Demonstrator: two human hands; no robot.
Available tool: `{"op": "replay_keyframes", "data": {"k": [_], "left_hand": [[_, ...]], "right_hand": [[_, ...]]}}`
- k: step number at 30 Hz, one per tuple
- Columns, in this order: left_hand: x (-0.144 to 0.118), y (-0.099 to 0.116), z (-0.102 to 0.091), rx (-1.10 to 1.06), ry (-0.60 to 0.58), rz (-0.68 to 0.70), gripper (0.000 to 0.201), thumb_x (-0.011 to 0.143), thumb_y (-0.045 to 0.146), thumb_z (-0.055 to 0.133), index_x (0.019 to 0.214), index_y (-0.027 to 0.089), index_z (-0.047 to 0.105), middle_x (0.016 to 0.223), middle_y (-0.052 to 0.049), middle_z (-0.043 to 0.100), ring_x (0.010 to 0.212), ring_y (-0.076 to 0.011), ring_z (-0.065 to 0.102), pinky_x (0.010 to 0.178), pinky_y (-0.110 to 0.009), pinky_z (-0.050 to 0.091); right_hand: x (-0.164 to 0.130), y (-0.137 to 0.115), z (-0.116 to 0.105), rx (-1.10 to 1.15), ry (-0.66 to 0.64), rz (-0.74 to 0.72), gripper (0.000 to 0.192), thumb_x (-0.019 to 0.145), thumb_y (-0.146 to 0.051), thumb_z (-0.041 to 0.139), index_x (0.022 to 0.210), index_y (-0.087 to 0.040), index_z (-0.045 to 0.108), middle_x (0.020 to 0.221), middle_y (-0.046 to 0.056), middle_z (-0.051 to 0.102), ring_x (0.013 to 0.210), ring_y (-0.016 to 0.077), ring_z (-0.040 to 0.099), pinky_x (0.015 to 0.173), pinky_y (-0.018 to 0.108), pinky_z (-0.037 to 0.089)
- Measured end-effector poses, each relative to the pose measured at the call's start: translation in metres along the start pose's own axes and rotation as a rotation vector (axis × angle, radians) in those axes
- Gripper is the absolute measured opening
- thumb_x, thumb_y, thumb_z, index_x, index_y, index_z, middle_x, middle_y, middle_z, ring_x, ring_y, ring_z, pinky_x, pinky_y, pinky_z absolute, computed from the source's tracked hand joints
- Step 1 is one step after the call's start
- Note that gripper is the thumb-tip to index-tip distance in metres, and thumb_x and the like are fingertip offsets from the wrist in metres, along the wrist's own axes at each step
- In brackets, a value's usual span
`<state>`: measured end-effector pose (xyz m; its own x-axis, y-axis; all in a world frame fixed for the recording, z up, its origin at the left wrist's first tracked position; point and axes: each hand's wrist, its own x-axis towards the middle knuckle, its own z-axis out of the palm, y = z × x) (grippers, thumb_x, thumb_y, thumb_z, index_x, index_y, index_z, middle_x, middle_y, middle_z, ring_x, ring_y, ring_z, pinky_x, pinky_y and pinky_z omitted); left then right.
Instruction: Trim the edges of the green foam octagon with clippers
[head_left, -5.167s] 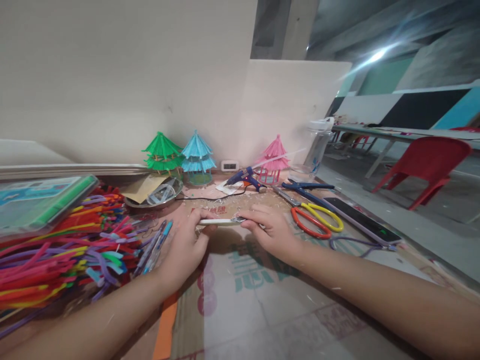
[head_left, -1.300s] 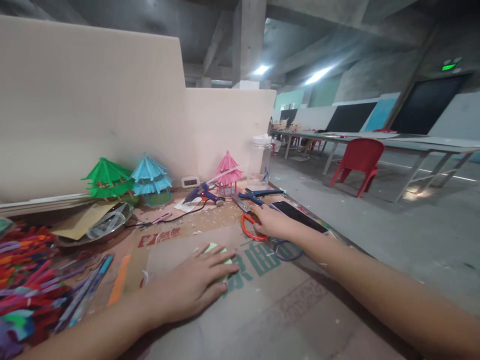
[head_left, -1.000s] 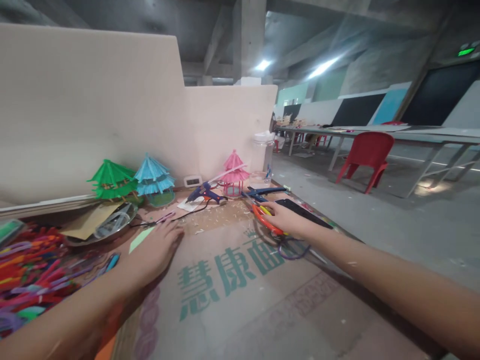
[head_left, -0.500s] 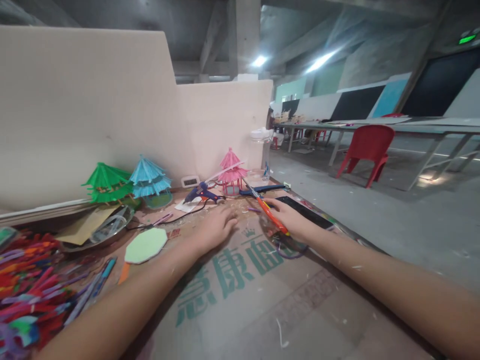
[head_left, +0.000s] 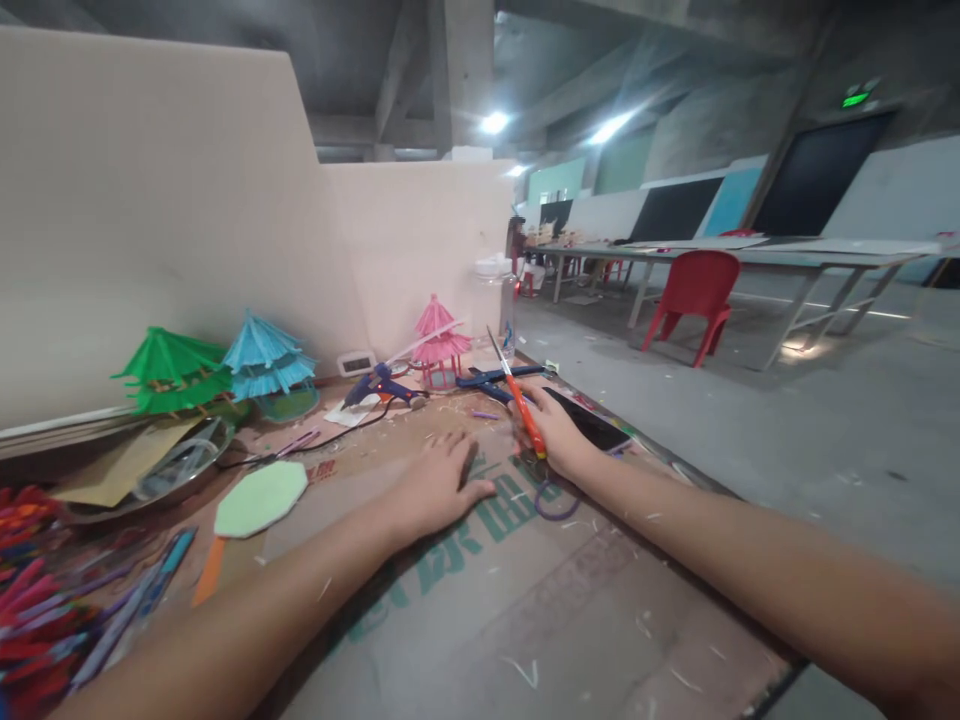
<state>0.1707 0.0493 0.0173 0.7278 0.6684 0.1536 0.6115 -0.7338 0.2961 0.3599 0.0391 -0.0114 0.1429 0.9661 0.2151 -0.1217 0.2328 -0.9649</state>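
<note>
Dim hall, lit mainly by two ceiling lights that glare white and streak across the concrete. The pale partition wall catches soft, even light. Faint shadows lie under the forearms on the cardboard sheet. Wide-angle distortion bends the edges; the near corners smear with motion blur.
</note>
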Motion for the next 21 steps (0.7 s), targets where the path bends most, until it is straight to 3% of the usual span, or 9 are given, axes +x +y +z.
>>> {"op": "replay_keyframes", "data": {"k": [4,9,11,14,16,19,21], "left_hand": [[0.014,-0.003,0.009,0.097,-0.026,0.048,0.064,0.087,0.045,0.043,0.138,0.006,0.034,0.148,-0.020,0.027,0.138,-0.0313,0.023,0.112,-0.050,0.020],[0.039,0.000,0.009,0.087,-0.130,0.200,0.046,0.089,0.042,0.043,0.130,0.023,0.048,0.144,-0.003,0.041,0.136,-0.0176,0.031,0.114,-0.033,0.022],[0.055,-0.004,0.011,0.103,-0.103,0.128,0.052,0.090,0.042,0.040,0.135,0.017,0.043,0.146,-0.010,0.037,0.137,-0.0230,0.028,0.114,-0.041,0.019],[0.073,-0.003,0.017,0.129,-0.042,-0.010,0.060,0.092,0.041,0.032,0.137,0.002,0.034,0.146,-0.025,0.027,0.138,-0.0365,0.020,0.109,-0.062,0.010],[0.070,0.011,0.022,0.123,-0.066,0.010,0.059,0.092,0.040,0.030,0.137,0.002,0.035,0.147,-0.025,0.026,0.138,-0.0361,0.018,0.109,-0.062,0.009],[0.038,0.047,0.026,0.054,-0.184,0.258,0.056,0.087,0.049,0.041,0.137,0.023,0.039,0.150,-0.006,0.028,0.140,-0.0237,0.018,0.115,-0.043,0.014],[0.012,0.067,0.023,-0.136,-0.339,0.531,0.061,0.086,0.052,0.044,0.137,0.020,0.040,0.149,-0.009,0.030,0.139,-0.0265,0.023,0.115,-0.046,0.015]], "right_hand": [[0.006,-0.015,-0.007,0.040,0.014,-0.023,0.050,0.064,-0.038,0.065,0.106,-0.020,0.045,0.047,-0.014,0.042,0.030,0.0066,0.037,0.036,0.023,0.043],[0.002,-0.034,-0.008,0.074,0.011,-0.047,0.053,0.062,-0.038,0.066,0.107,-0.020,0.045,0.045,-0.015,0.042,0.032,0.0056,0.035,0.036,0.022,0.044],[0.000,-0.039,-0.006,0.090,-0.002,-0.056,0.055,0.061,-0.038,0.067,0.108,-0.019,0.045,0.044,-0.015,0.041,0.031,0.0059,0.034,0.036,0.023,0.045],[-0.003,-0.046,-0.005,0.109,-0.012,-0.088,0.059,0.060,-0.037,0.069,0.110,-0.017,0.045,0.042,-0.016,0.041,0.031,0.0062,0.034,0.036,0.023,0.045],[-0.004,-0.050,-0.007,0.100,-0.008,-0.098,0.057,0.061,-0.036,0.068,0.110,-0.017,0.046,0.043,-0.015,0.043,0.031,0.0059,0.035,0.036,0.022,0.044],[-0.005,-0.055,-0.012,0.102,-0.001,-0.098,0.052,0.062,-0.033,0.067,0.108,-0.018,0.047,0.047,-0.014,0.045,0.031,0.0052,0.036,0.036,0.022,0.043],[-0.006,-0.057,-0.015,0.119,-0.008,-0.100,0.051,0.062,-0.032,0.067,0.107,-0.018,0.047,0.048,-0.014,0.045,0.031,0.0051,0.035,0.036,0.023,0.044]]}}
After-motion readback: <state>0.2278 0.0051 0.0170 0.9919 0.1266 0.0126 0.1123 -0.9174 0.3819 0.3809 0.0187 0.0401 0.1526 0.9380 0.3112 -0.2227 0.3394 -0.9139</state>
